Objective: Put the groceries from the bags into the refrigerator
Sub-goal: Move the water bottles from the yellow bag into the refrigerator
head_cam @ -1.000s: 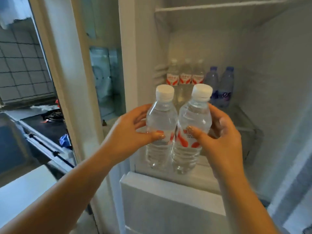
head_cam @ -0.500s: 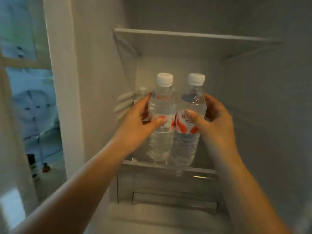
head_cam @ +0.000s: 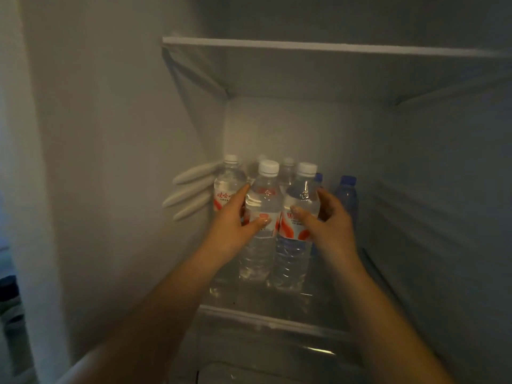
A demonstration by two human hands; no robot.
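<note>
Both hands reach into the open refrigerator. My left hand (head_cam: 235,220) grips a clear water bottle (head_cam: 261,195) with a white cap and red label. Beside it, my right hand (head_cam: 328,221) grips a second like bottle (head_cam: 300,192). Both bottles stand upright, side by side, with their bases at the glass shelf (head_cam: 271,321); I cannot tell whether they touch it. Behind them stand three more red-label bottles (head_cam: 227,184) at the back left and two blue-capped bottles (head_cam: 346,192) at the back right.
An upper shelf (head_cam: 318,48) spans the compartment overhead. The fridge's left wall (head_cam: 124,162) carries three white shelf ribs (head_cam: 191,189). Bare shelf shows right of the blue bottles toward the right wall (head_cam: 443,203). A drawer front sits below the shelf.
Both hands have carried the two bottles from outside the fridge deep into the compartment and lowered them to the shelf, in front of the bottles standing at the back.
</note>
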